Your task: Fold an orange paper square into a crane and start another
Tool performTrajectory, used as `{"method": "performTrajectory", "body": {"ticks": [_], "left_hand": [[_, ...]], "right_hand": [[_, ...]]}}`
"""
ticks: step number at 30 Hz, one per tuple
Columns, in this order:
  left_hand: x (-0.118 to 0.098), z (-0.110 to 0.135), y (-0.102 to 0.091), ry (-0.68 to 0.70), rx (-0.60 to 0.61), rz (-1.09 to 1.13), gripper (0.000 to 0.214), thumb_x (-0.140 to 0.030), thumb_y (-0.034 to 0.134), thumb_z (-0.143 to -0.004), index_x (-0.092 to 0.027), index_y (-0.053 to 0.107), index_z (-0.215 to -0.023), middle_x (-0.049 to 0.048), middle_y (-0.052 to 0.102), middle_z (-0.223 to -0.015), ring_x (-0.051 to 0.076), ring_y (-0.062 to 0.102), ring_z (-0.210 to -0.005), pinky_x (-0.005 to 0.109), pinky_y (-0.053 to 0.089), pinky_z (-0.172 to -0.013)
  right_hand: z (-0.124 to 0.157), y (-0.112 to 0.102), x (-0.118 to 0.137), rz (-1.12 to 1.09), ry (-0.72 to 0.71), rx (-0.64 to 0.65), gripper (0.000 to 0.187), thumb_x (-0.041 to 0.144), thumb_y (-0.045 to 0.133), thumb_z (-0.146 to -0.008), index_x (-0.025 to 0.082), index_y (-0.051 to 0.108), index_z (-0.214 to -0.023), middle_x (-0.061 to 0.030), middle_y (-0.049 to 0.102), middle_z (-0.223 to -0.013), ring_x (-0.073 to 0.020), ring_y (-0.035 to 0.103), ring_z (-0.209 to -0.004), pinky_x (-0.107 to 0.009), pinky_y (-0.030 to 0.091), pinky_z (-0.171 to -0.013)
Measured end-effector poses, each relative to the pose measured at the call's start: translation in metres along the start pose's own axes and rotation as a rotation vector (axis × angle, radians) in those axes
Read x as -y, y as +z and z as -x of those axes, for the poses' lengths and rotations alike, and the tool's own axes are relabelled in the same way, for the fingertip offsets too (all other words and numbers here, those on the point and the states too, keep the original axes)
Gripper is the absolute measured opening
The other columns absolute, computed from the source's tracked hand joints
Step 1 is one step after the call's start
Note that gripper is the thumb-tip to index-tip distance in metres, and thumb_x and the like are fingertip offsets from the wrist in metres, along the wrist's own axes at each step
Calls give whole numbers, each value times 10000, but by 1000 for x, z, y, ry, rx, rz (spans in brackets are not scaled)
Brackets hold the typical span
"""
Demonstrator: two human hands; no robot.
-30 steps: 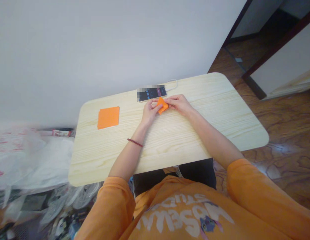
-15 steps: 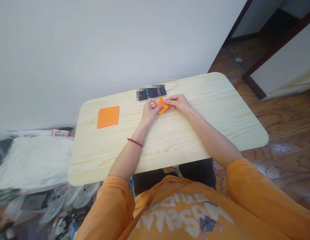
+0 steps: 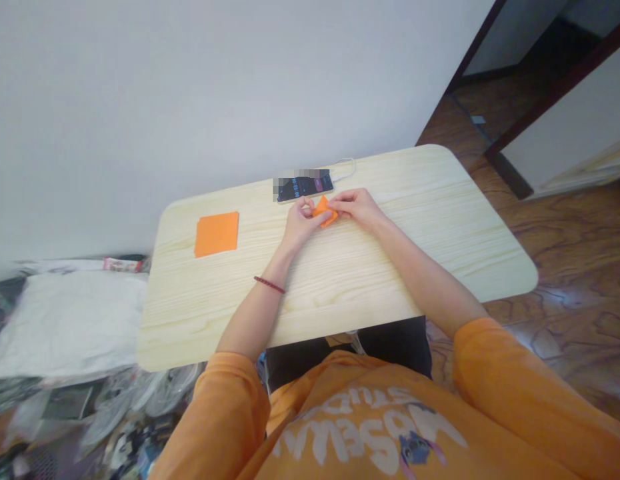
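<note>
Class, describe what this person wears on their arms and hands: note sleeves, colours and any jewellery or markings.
Both sleeves are orange and end near the elbow: left sleeve, right sleeve. The forearms are uncovered. A thin dark red bracelet circles the left wrist. The left hand and right hand wear no gloves, and no watch shows.

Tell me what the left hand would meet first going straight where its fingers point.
Pinching the folded orange paper, the left hand would probably meet the phone just beyond it, though depth is unclear.
</note>
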State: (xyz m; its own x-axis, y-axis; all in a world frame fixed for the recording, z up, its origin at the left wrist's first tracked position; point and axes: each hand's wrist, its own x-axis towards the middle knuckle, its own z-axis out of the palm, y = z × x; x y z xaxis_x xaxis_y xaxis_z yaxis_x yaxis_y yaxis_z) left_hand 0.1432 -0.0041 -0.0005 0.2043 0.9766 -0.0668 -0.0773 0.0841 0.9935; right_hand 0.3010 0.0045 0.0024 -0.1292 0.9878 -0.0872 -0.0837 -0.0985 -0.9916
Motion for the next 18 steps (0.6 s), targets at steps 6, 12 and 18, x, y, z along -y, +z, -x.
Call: {"method": "performTrajectory", "body": {"ticks": [6,12,18], "left_hand": [[3,-2,-1,-13,-19,-26,482,-254,823,-524,-204,371,-684,-41,610,-575,124,617,-560,189,399,-510],[2,-2,-3,-1,4,-62,465,-237,818,-514,-201,381,-669,-70,559,-510,93,558,-488,189,380,-482],[-1,0,-2,-47,62,-39,427,-186,790,-531,-199,397,-698,-33,637,-601,119,610,-559,210,437,-542]], "right_hand": [[-2,-2,-4,16,-19,17,281,348,797,-572,117,672,-675,24,509,-463,-48,354,-430,-222,224,-429],[-2,-1,-2,15,-6,24,283,342,791,-571,110,682,-693,30,495,-450,-45,349,-423,-222,218,-428],[-1,0,1,1,-4,29,279,334,788,-572,108,691,-704,27,504,-456,-45,356,-430,-220,218,-417]]}}
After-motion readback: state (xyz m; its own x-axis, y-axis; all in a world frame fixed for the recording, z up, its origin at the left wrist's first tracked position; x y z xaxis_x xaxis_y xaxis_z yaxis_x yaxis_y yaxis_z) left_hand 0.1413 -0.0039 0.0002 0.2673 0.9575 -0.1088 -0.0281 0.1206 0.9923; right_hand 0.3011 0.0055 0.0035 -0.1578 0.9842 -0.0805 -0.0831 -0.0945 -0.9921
